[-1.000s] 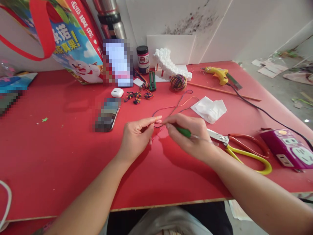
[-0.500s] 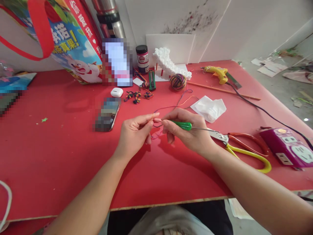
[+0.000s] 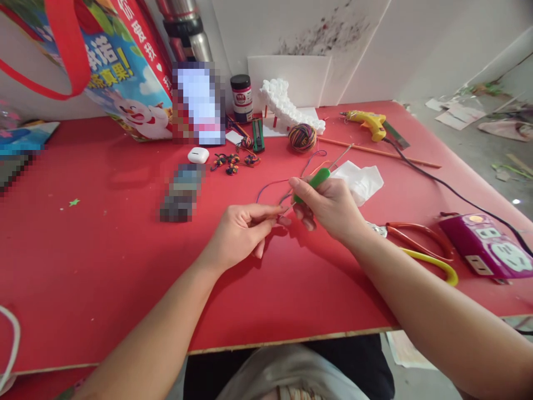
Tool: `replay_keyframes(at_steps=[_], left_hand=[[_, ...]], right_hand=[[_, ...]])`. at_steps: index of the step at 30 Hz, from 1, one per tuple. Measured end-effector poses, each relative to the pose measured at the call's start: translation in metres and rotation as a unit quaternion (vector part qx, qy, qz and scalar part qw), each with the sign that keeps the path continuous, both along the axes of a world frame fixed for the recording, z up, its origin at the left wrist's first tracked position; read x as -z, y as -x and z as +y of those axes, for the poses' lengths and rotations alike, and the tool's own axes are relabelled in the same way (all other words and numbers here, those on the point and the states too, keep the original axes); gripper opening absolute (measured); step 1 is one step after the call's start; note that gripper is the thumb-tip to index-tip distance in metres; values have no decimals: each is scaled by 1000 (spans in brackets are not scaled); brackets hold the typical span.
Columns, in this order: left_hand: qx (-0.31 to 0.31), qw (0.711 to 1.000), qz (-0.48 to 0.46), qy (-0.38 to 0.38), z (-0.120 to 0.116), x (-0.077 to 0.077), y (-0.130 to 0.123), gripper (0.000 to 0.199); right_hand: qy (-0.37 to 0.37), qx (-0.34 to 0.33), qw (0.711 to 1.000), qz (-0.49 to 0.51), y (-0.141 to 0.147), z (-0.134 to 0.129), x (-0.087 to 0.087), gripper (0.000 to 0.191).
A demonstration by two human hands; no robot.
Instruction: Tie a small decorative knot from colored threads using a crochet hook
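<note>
My left hand [image 3: 237,233] is pinched, thumb and forefinger closed on a thin strand of multicoloured yarn [image 3: 271,183]. My right hand [image 3: 335,205] grips a crochet hook by its green handle [image 3: 318,180]. Metal shows at both ends of this hook: one long shaft points up and away to the right, while the short lower end reaches down to my left fingertips. Whether that lower tip passes through the yarn is too small to tell. Behind my hands, the strand trails toward a dark multicoloured yarn ball [image 3: 302,138].
Right of my hands lie a crumpled white tissue [image 3: 362,180], pliers [image 3: 420,239] partly under my forearm, and a purple power socket [image 3: 485,244]. Farther back are a yellow glue gun [image 3: 370,123], a thin stick [image 3: 400,154] and small knotted yarn pieces [image 3: 232,164]. A phone [image 3: 182,191] lies left.
My right hand has turned the hook from nearly level to slanting, its long shaft now up and away. My left hand has shifted slightly right and nearer, still pinching the yarn.
</note>
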State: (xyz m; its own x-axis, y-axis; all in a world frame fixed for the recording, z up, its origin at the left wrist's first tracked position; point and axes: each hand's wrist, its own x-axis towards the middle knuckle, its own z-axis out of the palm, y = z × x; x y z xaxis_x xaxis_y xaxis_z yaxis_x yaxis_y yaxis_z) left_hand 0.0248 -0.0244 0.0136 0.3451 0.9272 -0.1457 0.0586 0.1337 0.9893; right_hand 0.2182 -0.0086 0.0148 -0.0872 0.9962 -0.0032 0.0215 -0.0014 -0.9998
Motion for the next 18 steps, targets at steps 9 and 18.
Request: replay_keyframes(at_steps=[9, 18], left_hand=[[-61, 985, -134, 90, 7, 1, 3, 18], [-92, 966, -201, 137, 10, -4, 7, 22]], right_hand=[[-43, -18, 992, 116, -1, 2, 4, 49], [-112, -67, 981, 144, -4, -6, 10, 11]])
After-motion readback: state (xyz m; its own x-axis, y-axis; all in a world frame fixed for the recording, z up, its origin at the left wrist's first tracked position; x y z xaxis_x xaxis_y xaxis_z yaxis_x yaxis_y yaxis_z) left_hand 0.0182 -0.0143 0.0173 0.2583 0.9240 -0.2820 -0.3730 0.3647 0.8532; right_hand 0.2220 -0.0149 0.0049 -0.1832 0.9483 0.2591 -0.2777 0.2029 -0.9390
